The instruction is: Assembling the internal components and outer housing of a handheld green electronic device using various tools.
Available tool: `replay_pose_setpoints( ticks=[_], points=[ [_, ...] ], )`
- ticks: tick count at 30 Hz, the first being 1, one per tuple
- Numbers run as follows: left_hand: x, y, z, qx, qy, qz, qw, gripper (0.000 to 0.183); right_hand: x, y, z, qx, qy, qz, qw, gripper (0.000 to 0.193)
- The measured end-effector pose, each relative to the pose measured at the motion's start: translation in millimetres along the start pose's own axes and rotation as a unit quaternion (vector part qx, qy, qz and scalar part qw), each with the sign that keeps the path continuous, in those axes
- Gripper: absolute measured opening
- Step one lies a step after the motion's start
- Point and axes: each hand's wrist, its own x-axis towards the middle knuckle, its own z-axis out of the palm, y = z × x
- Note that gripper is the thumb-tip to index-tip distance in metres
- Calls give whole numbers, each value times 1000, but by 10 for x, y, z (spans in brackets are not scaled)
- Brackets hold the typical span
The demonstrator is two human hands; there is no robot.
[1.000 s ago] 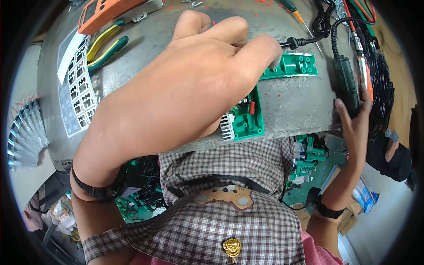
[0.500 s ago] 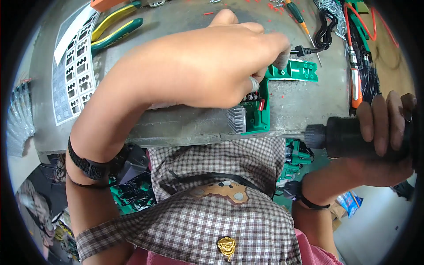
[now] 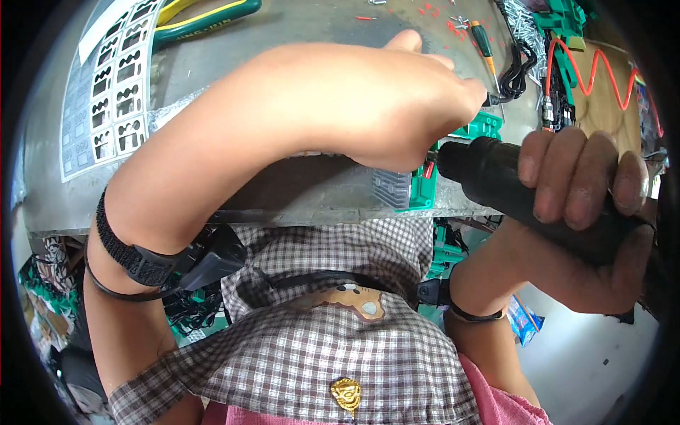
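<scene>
A green plastic housing (image 3: pixel 425 193) lies near the table's front edge, with a finned grey heat sink (image 3: pixel 391 188) at its left and a small red part (image 3: pixel 428 170) inside. My left hand (image 3: pixel 418 106) bends over the housing, fingers curled down and mostly hidden behind the hand; what they pinch does not show. In my right hand (image 3: pixel 574 177) is a black power screwdriver (image 3: pixel 489 168), fingers wrapped round its body. Its nose points left into the housing, right beside my left hand; the bit's tip is hard to see.
Pliers with yellow-green handles (image 3: pixel 205 21) and a sheet of black-and-white labels (image 3: pixel 117 85) lie at the left. Farther right are a green-handled screwdriver (image 3: pixel 482 39), a coiled black cable (image 3: pixel 520 67), loose screws (image 3: pixel 516 25) and a red coiled hose (image 3: pixel 598 60). Green parts (image 3: pixel 445 251) sit below the table edge.
The power screwdriver in my right hand has moved left and up, from the table's edge to the housing. My left hand has shifted slightly right and now covers more of it.
</scene>
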Motion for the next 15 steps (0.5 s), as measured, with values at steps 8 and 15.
replay_pose_setpoints(
  ticks=[8, 15],
  points=[
    [-10, -10, -18, 10, -11, 27, 1000, 36, 15, -169, 22, 7, 85, -17, 996, 42],
    [28, 9, -45, -26, -42, -35, 998, 35, -62, -42, 32, -2, 35, 13, 999, 34]
  ],
)
